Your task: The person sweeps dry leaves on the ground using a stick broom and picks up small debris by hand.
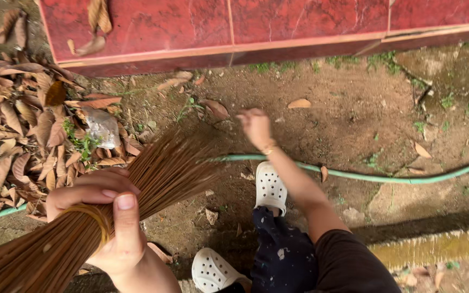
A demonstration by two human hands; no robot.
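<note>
Left hand (107, 217) grips a brown bundled stick broom (109, 201), bristles fanning up-right toward dry brown leaves (23, 130); right hand (255, 126), blurred, grip unclear, reaches ahead, farther off.

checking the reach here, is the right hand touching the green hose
Apart. The head view shows the right hand raised over bare dirt, clearly beyond the green hose, which passes under the forearm.

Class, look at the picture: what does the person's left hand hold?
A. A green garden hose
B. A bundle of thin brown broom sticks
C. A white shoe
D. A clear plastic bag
B: the left hand is closed around a bundle of thin brown broom sticks, while the green hose lies untouched on the dirt and the right hand holds nothing.
</note>
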